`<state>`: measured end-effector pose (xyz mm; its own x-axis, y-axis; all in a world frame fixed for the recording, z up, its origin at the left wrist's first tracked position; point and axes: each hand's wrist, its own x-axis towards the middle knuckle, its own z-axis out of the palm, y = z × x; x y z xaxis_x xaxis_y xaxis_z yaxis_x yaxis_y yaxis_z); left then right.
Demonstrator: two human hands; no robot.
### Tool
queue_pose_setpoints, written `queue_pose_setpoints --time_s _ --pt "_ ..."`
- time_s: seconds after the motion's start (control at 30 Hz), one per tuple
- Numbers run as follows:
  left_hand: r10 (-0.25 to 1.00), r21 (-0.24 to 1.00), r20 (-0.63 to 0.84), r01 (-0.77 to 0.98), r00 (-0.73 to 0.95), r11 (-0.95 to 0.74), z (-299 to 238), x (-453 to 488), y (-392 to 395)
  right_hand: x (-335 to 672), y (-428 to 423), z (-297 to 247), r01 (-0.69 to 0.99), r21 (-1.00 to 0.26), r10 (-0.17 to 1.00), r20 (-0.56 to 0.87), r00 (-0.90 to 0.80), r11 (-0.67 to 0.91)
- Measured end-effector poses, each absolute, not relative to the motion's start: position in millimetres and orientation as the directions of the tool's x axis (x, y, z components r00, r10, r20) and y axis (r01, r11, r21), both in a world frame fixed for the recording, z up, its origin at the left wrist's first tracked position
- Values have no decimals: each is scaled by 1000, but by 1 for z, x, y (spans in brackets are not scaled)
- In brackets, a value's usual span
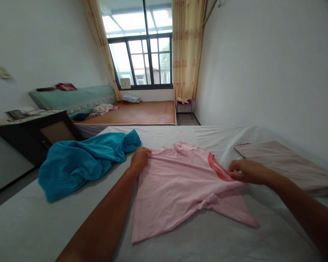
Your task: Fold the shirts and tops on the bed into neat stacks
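A pink T-shirt point(177, 189) with a coral neckband lies spread on a white-sheeted bed point(213, 240), its neck toward the right and its hem toward the left. My left hand point(140, 159) pinches the far corner of the hem. At the neckband, my right hand point(246, 171) is closed on the shirt's shoulder edge, fingertips pressed together. The cloth between both hands is pulled into a long straight crease. The near sleeve rests on the sheet, slightly bunched where it joins the body. Left of the shirt lies a crumpled turquoise cloth point(84, 160), apart from my left hand.
A pale striped pillow or folded cloth point(287, 163) lies at the right. Beyond the bed stands another bed with a brown mat point(147, 112). A dark cabinet point(57, 127) is at the left, and a pink stool point(184, 102) stands by the curtain point(187, 51).
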<state>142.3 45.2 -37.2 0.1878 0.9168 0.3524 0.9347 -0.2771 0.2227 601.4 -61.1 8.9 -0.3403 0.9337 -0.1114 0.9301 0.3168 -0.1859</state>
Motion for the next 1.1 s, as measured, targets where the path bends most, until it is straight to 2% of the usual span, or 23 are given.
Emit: queue_pose_setpoints --time_s 0.07,0.2,0.3,0.43,0.67,0.8,0.97,1.1 --pt "892 195 389 926 229 -323 -35 148 43 596 -50 10 931 -133 939 -4 -345 341" --pt "879 149 371 915 299 -374 -37 154 42 567 -7 -3 887 -178 905 103 -413 425" --pt "886 135 383 933 260 -332 -40 150 48 547 30 -14 910 -221 936 123 -331 351" --pt "936 131 254 950 244 -283 -44 142 60 531 70 -23 923 -289 967 109 -230 253" --pt "967 107 162 971 196 -215 -40 149 91 517 99 -32 877 -422 971 46 -234 231" --pt "977 161 101 966 187 -202 -29 153 110 533 114 -18 834 -510 977 77 -199 211" --pt "969 267 219 948 115 -173 -12 156 135 562 138 4 789 -577 964 257 -72 213" --pt "973 378 224 916 53 -137 -21 164 148 559 146 -5 758 -617 963 263 -53 211"
